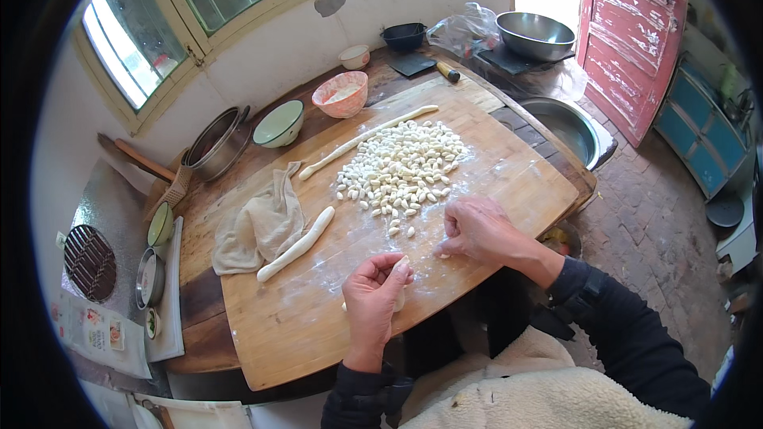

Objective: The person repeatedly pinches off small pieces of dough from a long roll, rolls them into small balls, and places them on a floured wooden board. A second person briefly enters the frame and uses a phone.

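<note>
My left hand point(378, 292) is over the near edge of a floured wooden board point(506, 190), pinching a piece of pale dough point(403, 261) between thumb and fingertips; more dough shows beside the palm. My right hand point(477, 231) bends down to the board with a small bit of dough point(443, 255) at its thumb tip. Beyond both hands lies a pile of small oval dough pieces point(405, 161). A long dough rope point(363, 138) lies behind the pile, and a shorter, thicker rope point(298, 245) lies left, beside a crumpled beige cloth point(262, 220).
Along the back stand a green-white enamel bowl point(279, 124), a red-white bowl of flour point(341, 95), a small bowl point(354, 57) and a dark basin point(404, 37). A cleaver point(412, 64) lies near them. A large metal basin point(563, 128) is beyond the table's right edge.
</note>
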Tool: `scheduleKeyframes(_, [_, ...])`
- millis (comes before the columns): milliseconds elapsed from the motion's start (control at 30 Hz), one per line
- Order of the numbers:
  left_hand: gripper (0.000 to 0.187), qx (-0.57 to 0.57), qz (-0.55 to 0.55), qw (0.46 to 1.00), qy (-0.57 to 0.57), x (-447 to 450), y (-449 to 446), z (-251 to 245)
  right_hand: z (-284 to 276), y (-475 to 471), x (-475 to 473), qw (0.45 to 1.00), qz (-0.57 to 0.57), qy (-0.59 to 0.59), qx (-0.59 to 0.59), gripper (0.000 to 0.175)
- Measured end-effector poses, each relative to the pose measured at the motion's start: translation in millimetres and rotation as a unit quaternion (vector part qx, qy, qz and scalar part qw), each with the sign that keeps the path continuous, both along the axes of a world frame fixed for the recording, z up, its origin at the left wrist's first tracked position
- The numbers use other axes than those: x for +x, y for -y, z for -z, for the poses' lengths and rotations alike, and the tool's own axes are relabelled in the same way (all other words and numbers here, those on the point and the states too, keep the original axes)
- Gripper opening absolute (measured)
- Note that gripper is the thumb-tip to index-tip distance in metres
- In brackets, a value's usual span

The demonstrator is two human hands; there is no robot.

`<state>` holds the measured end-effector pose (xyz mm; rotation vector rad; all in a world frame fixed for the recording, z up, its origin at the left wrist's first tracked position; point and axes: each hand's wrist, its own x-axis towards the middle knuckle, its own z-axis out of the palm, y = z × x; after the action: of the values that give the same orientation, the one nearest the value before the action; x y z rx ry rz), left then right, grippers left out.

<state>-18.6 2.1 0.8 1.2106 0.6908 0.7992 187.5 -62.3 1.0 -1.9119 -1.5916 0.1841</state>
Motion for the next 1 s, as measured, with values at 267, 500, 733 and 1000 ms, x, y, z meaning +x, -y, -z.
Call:
scheduleKeyframes(267, [0.017,0.02,-0.003,1.0,0.002,3.5,0.5,1.0,-1.9,-17.2,-0.9,0.998,0.054,-0.029,-0.005,0.031])
scheduleKeyframes(500, [0.014,-0.004,-0.05,0.999,0.0,-9.7,1.0,-6.3,-8.7,-3.5,2.9,0.997,-0.059,-0.053,0.009,0.019])
scheduleKeyframes(733, [0.011,-0.012,-0.029,0.999,0.013,-4.2,1.2,-6.4,-0.2,-0.8,-35.2,0.911,-0.185,-0.36,0.075,0.021])
scheduleKeyframes(1000, [0.008,0.0,0.001,1.0,0.012,-0.5,1.9,-5.3,-10.3,10.5,-46.4,0.955,-0.147,-0.228,0.121,0.015])
